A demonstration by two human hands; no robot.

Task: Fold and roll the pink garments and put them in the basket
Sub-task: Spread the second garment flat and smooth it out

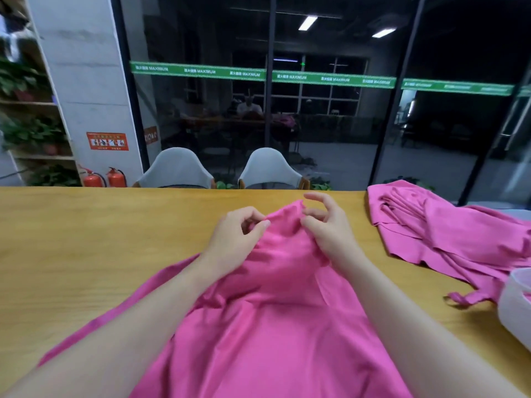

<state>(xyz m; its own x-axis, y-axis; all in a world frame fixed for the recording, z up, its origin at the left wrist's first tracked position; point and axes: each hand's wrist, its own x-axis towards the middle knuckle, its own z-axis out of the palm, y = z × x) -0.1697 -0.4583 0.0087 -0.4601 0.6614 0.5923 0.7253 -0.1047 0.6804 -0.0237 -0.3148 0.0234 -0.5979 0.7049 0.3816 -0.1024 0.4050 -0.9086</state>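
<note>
Both hands meet at the far end of a pink garment (258,305) spread across the wooden counter (86,239). Left hand (238,234): fingers curled, pinching a raised fold of the fabric. Right hand (324,222): thumb and lower fingers gripping the same bunched edge, upper fingers lifted clear. Further right, a second pink garment (448,234) lies crumpled on the counter, well apart from the first. At the right edge, the white basket (514,305) rim shows, partly cropped.
</note>
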